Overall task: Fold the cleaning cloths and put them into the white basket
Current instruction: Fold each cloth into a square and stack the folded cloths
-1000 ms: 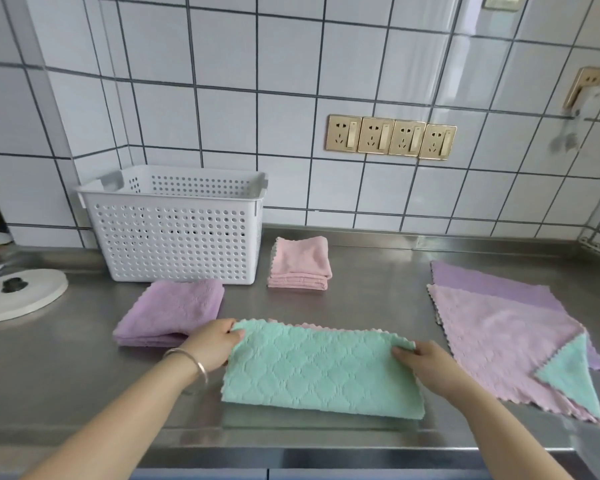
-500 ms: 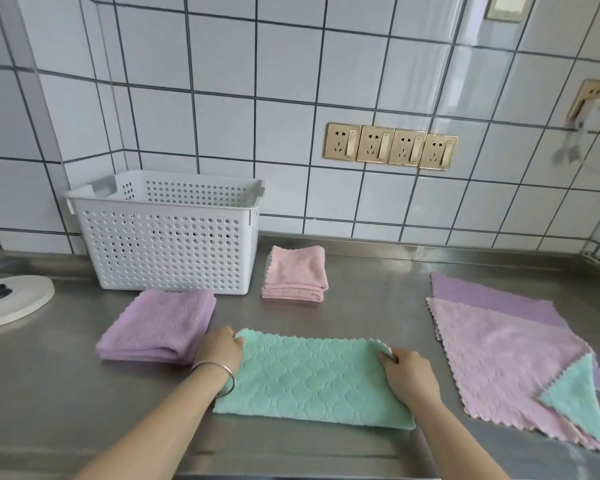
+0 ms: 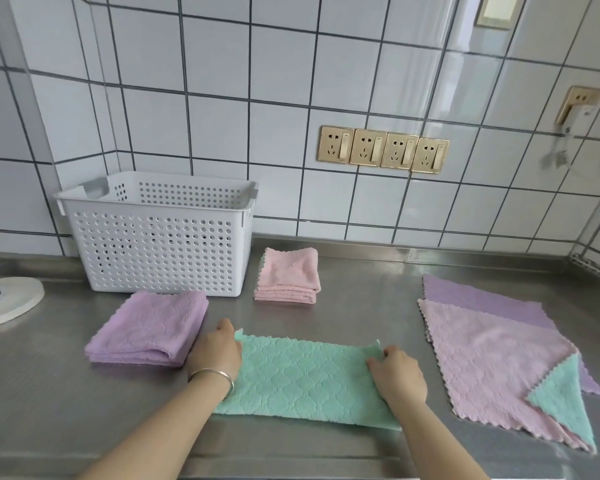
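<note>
A green cleaning cloth (image 3: 305, 379), folded into a long strip, lies flat on the steel counter in front of me. My left hand (image 3: 215, 355) grips its left end and my right hand (image 3: 397, 375) grips its right end, both resting on the cloth. A folded purple cloth (image 3: 149, 327) lies to the left, a folded pink stack (image 3: 288, 277) behind. The white perforated basket (image 3: 160, 237) stands at the back left; I see no cloth in it. Unfolded cloths, pink (image 3: 489, 358) over purple (image 3: 478, 299) with a green corner (image 3: 565, 407), lie at right.
A white round lid (image 3: 4, 303) with a black knob sits at the far left. Gold wall sockets (image 3: 383, 148) are on the tiled wall behind. The steel counter (image 3: 361, 306) runs to a front lip near me.
Both hands have pressed the green cloth down flat and slid slightly away from me along its ends. The camera view has tilted and shifted a little.
</note>
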{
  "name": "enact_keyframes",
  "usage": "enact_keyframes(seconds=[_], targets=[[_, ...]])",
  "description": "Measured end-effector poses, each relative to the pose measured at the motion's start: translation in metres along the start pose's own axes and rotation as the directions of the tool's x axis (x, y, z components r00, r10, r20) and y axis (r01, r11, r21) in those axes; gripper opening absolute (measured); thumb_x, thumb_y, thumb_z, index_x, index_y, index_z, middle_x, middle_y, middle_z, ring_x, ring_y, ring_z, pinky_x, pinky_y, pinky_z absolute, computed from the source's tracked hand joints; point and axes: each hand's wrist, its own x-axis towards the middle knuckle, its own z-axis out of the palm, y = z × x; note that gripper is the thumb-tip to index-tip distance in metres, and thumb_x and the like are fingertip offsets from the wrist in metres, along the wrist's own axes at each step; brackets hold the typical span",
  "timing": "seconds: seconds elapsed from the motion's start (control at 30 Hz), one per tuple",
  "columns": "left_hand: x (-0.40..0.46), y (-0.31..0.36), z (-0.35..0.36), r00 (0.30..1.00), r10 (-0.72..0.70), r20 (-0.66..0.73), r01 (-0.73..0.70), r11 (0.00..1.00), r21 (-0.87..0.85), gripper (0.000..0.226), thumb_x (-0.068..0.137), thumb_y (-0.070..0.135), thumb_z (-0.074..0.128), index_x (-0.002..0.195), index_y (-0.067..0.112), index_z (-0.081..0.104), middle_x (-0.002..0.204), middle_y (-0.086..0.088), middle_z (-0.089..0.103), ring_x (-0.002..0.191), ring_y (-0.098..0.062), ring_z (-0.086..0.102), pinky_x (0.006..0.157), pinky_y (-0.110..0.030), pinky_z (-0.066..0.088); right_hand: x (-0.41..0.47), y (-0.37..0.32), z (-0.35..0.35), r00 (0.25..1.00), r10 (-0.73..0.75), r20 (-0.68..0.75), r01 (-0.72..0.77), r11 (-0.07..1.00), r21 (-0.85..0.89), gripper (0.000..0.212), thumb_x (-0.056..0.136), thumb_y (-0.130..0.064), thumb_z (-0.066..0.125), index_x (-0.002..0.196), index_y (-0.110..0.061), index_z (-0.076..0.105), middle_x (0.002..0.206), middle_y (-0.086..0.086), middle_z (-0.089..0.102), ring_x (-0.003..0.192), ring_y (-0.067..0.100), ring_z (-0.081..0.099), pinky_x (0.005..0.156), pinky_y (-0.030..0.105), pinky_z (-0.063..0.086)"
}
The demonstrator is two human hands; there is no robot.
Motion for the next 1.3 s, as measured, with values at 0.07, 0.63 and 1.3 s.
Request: enact_keyframes(seconds=[0.07, 0.63, 1.3], targets=[[-0.007, 0.002, -0.003, 0.972, 0.207, -0.114, -0.197, 0.976, 0.090, 0.044, 0.064, 0.027, 0.081, 0.101, 0.015, 0.061, 0.094, -0.005, 0.065, 0.080, -0.028, 0.067, 0.058, -0.033, 0.055, -0.004, 0.000, -0.003, 0.994, -0.054, -0.096, 0.046, 0.996, -0.081, 0.032, 0.089, -0.033, 0.049, 0.116, -0.016, 0.045, 0.115, 0.005, 0.056, 0.106, 0.028, 0.055, 0.071, 0.031, 0.039], [-0.050, 0.039, 0.009, 0.789, 0.356, 0.500, -0.462, 0.881, 0.100, 0.092, 0.059, 0.088, 0.001, 0.142, 0.050, -0.004, 0.156, 0.014, -0.018, 0.145, -0.021, -0.019, 0.111, -0.064, -0.009, -0.063, 0.022, 0.014, 0.950, -0.236, 0.204, 0.287, 0.919, -0.271, 0.079, 0.083, -0.071, 0.004, 0.150, -0.027, 0.009, 0.159, 0.002, -0.004, 0.146, 0.020, -0.003, 0.119, 0.036, 0.004], [-0.056, 0.056, 0.001, 0.808, 0.287, 0.514, -0.398, 0.910, 0.119, 0.084, 0.080, 0.077, 0.018, 0.147, 0.034, -0.006, 0.158, 0.006, -0.015, 0.145, -0.028, -0.018, 0.108, -0.066, -0.008, -0.065, 0.008, -0.020, 0.976, 0.136, 0.167, -0.165, 0.971, 0.173, 0.059, 0.080, -0.020, 0.056, 0.136, -0.015, 0.037, 0.106, 0.005, 0.058, 0.085, 0.021, 0.055, 0.067, 0.028, 0.044]])
